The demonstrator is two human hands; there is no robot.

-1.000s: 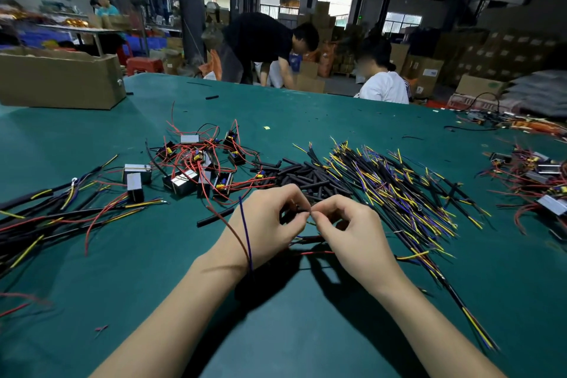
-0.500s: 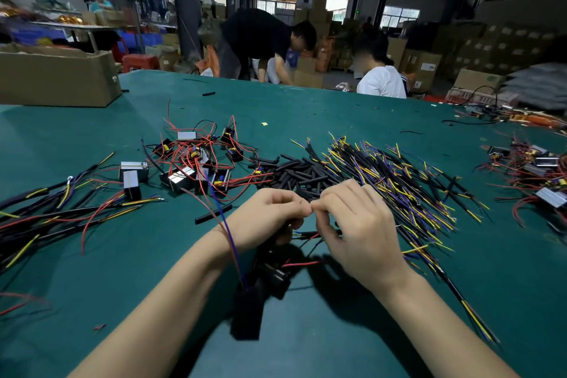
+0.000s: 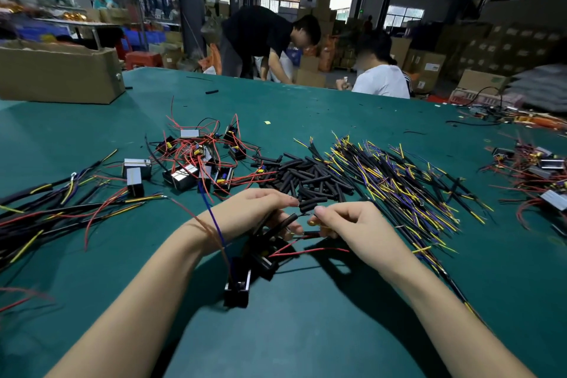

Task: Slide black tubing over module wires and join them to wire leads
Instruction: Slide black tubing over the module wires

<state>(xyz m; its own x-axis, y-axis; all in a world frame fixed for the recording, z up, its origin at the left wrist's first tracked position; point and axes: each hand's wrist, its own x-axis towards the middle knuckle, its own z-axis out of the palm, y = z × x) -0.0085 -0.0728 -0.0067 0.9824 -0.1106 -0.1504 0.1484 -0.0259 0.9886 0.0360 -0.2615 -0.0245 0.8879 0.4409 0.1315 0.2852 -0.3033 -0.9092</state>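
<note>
So I've got both hands up over the dark green felt-covered table. My left hand is curled around a short black rubbery tube and some thin wires, with the tube poking out toward the other hand. My right hand is pinching a thin lead with a yellowish tip between thumb and forefinger, right beside the tube's open end; can't tell if they're actually touching. A small black box-shaped module dangles below my left wrist on a red wire and a blue one, resting on the table. Just past my fingers sits the pile of loose black tubing pieces, with the heap of black, yellow and purple wire leads to its right and a tangle of red-wired modules to its left.
</note>
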